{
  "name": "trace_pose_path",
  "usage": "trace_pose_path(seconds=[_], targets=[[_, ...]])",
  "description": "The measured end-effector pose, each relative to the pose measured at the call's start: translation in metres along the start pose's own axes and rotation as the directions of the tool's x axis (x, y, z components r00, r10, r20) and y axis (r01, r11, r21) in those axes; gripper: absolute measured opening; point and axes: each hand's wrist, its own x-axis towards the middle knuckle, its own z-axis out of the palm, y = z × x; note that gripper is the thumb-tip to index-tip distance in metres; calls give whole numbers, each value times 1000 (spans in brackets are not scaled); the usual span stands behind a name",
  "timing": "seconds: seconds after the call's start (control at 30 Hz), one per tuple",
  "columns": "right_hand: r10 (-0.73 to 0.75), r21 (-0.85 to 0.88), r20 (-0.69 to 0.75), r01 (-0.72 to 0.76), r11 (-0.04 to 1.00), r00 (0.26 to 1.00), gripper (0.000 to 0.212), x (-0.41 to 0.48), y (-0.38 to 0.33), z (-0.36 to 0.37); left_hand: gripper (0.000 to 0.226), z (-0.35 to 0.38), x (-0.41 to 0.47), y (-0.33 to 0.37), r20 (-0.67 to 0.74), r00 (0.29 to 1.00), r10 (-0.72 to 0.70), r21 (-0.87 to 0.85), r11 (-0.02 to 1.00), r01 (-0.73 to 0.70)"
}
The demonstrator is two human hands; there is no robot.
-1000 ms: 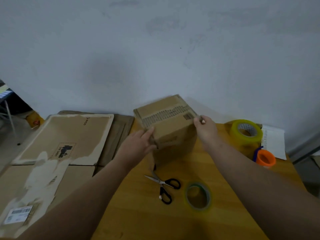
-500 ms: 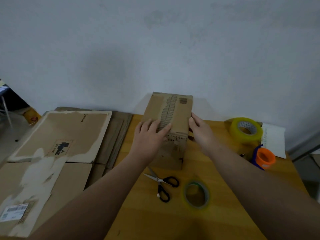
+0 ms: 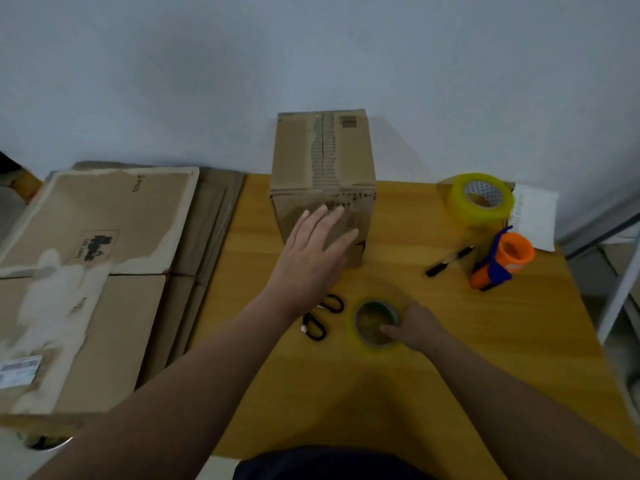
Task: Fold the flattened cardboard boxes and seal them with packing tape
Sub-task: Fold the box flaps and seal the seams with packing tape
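Note:
A folded cardboard box (image 3: 323, 157) stands upright on the wooden table (image 3: 398, 393), its top flaps meeting along a torn seam. My left hand (image 3: 317, 252) lies flat with straight fingers against the box's near face. My right hand (image 3: 414, 329) grips the near roll of clear packing tape (image 3: 375, 322) lying flat on the table, thumb inside its core. Black-handled scissors (image 3: 322, 317) lie just left of that roll, partly hidden by my left wrist.
Flattened cardboard boxes (image 3: 93, 244) are stacked left of the table. At the back right stand a large yellow tape roll (image 3: 481, 197), an orange tape dispenser (image 3: 502, 259), a black marker (image 3: 448, 260) and a white paper (image 3: 535, 216). A wall rises right behind the box.
The box now stands square with its seam pointing at me. My right hand left the box and came down onto the small tape roll. My left hand slid down to the near face.

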Motion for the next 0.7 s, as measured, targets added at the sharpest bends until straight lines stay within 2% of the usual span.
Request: trace_pose_path(seconds=[0.1, 0.17, 0.2, 0.23, 0.33, 0.43, 0.5, 0.6, 0.7], targets=[[97, 221, -53, -83, 972, 994, 23, 5, 10, 22, 38, 3, -26, 10, 217, 974, -67, -57, 995, 81], [126, 324, -100, -87, 942, 987, 26, 5, 11, 28, 41, 5, -39, 16, 388, 909, -150, -72, 979, 192], [110, 332, -133, -60, 941, 985, 20, 2, 8, 28, 42, 6, -43, 17, 447, 875, -186, -82, 966, 247], [67, 315, -186, -5, 949, 980, 16, -2, 3, 26, 44, 6, -46, 17, 494, 842, -216, -101, 948, 303], [-195, 175, -375, 276, 945, 906, 32, -12, -16, 14, 55, 3, -47, 22, 575, 772, -270, -184, 877, 444], [-447, 53, -498, 541, 840, 743, 27, -28, -37, 2, 63, -4, -44, 30, 512, 799, -314, -239, 842, 484], [-478, 47, -580, 613, 788, 660, 26, -38, -48, -4, 60, -11, -42, 29, 393, 836, -382, -295, 809, 508], [-432, 142, -654, 661, 737, 622, 36, -48, -55, -8, 56, -19, -43, 23, 311, 830, -462, -414, 721, 556], [-429, 216, -677, 719, 661, 598, 51, -54, -59, -13, 53, -23, -46, 22, 268, 784, -559, -598, 541, 591]])
